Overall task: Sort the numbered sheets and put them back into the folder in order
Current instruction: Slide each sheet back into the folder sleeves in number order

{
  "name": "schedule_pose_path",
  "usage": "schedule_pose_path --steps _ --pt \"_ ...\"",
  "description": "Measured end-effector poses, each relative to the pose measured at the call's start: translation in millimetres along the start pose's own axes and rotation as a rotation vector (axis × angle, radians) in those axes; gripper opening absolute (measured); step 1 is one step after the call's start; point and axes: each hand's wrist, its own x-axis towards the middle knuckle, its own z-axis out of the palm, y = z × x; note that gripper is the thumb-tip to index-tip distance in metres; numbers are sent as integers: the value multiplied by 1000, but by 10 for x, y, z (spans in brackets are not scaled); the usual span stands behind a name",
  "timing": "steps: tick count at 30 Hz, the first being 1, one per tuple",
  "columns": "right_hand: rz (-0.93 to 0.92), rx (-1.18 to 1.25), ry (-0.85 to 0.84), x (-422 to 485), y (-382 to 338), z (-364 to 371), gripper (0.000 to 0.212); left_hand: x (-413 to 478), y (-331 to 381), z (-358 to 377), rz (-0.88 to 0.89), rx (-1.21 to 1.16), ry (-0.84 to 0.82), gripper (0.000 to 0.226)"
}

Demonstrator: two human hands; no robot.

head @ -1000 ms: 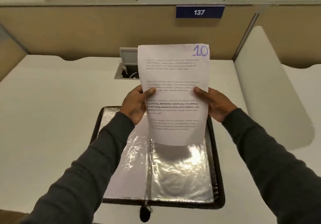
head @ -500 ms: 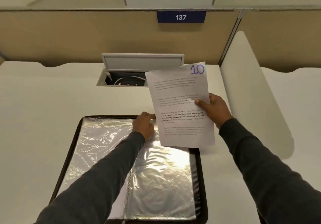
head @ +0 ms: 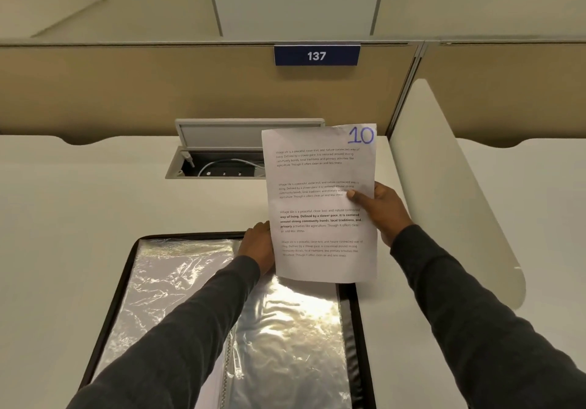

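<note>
Right hand (head: 380, 212) pinches the sheet (head: 320, 205) marked 10 at its right edge, upright over the far right corner of the open folder (head: 130, 259) on the table (head: 79, 218). Left hand (head: 257, 245) touches the folder's top edge, fingers partly hidden, grip unclear.

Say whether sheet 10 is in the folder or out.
Out: the right hand holds the sheet in the air above the open folder.

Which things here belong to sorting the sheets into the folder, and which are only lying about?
For the job: sheet marked 10, pinched by the right hand; open folder; left hand at its top edge.
Only lying about: cable box in the desk; sign 137; white divider.
</note>
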Motion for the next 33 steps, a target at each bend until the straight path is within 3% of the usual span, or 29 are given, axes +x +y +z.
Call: schedule_pose_path --steps 8,12,16,18,20,22,26,30,33 --pt "0 90 -8 51 -57 29 23 -6 -66 -27 -225 -370 -105 21" --pt "14 127 -1 78 -62 71 26 -92 -51 -96 -220 -429 -154 10" --pt "22 178 15 100 -81 105 29 -108 -45 -126 -201 -496 -186 15" --pt "24 203 17 105 -92 113 30 -129 40 -197 -179 -452 -195 26" --pt "27 233 19 110 -106 117 30 -105 97 -175 -93 -361 -150 25" --pt "35 265 26 124 -119 119 32 -80 168 -146 6 -232 -209 20" --pt "42 371 41 146 -136 121 35 -143 136 -142 -57 -330 -207 10" --pt "47 441 63 162 -147 135 38 -143 128 -147 0 -330 -222 44" --pt "63 480 79 196 -138 149 36 -166 225 -184 68 -311 -266 26"
